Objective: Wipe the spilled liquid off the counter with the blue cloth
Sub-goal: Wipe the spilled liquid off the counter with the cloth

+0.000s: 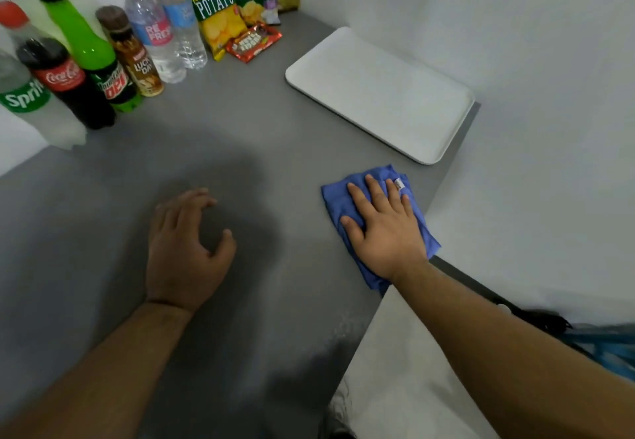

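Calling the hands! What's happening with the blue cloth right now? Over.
Right hand flat on the folded blue cloth, at the grey counter edge. Left hand loosely curled, holding nothing. No spill plainly visible. White rectangular tray beyond the cloth, not touching.

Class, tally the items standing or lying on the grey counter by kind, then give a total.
Plastic drink bottles: 6
Foil snack packets: 4
White rectangular tray: 1
Blue folded cloth: 1
Total: 12
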Motion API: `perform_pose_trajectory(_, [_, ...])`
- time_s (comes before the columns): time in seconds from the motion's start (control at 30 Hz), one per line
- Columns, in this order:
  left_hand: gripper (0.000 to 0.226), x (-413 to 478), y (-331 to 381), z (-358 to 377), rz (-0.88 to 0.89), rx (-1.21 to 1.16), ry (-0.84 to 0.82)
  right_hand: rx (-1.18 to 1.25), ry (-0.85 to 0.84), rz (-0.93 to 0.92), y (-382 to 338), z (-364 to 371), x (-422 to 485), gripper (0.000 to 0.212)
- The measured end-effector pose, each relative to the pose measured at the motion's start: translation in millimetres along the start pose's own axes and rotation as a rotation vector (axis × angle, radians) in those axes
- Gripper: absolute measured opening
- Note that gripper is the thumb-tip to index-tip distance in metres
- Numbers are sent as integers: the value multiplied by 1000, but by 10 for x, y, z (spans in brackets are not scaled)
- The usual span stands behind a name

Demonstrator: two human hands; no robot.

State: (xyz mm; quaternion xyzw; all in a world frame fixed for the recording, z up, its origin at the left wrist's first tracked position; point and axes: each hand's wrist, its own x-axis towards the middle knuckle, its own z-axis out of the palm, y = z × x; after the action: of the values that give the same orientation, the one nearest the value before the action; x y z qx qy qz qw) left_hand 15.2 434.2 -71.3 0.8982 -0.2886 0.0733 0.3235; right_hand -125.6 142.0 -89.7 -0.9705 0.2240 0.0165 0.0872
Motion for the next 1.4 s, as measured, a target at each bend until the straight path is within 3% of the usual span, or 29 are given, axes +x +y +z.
perform_pose_trajectory(0.23, [51,228,76,241,-93,75,17,-8,17,100,428,-103,406,74])
perform_pose_trajectory(0.57, [59,282,144,266,-137,133,-64,-82,-39,-27,364,-110,583,75])
perform_pose_trajectory(1.0, [56,264,118,240,-194,32,-88,-39,-54,-259,-601,-56,1906,81])
perform_pose_trajectory(1.4, [60,272,39,267,-147,-6,-39,-98,-85,-310,-1580,-7,2890,74])
